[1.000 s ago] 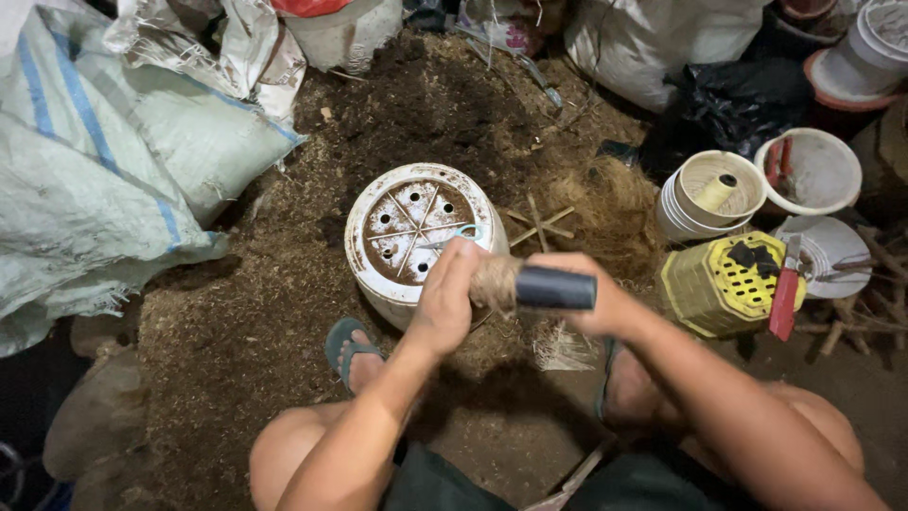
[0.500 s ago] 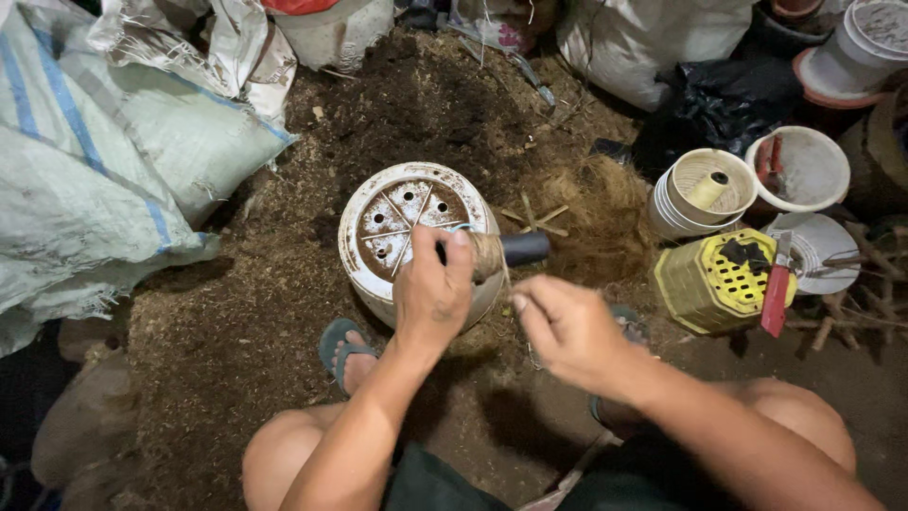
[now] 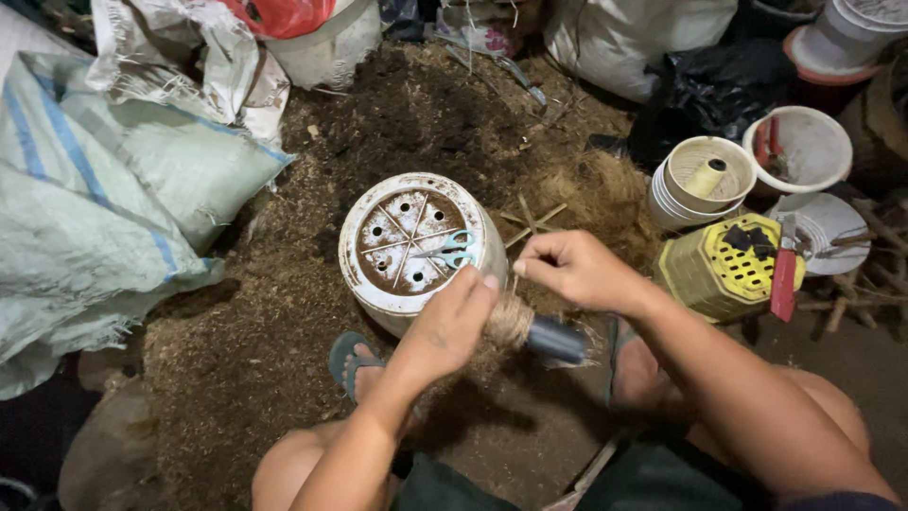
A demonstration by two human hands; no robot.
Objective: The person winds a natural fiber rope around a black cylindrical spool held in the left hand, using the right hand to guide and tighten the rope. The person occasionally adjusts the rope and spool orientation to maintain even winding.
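Note:
My left hand (image 3: 452, 326) grips a short dark tube (image 3: 554, 341) whose near end is wrapped in brown fibre twine (image 3: 510, 321). My right hand (image 3: 572, 269) is above the tube, fingers pinched together at its left side, apparently on a strand of twine too thin to make out. Just behind my hands an overturned white plastic pot (image 3: 413, 248) with a perforated bottom sits on the soil. A pair of light blue scissors (image 3: 447, 250) lies on the pot's bottom.
Loose brown soil and fibre (image 3: 416, 123) cover the ground. Woven sacks (image 3: 104, 199) lie left. At right are stacked white pots (image 3: 702, 180) with a twine spool, a yellow basket (image 3: 724, 268), a red-handled tool (image 3: 783, 282), and a white bowl (image 3: 806, 149). My sandalled foot (image 3: 356, 364) is below the pot.
My left hand moved the tube lower and toward me, tilting its dark end down-right. My right hand rose from below the tube to above it, fingers pinched.

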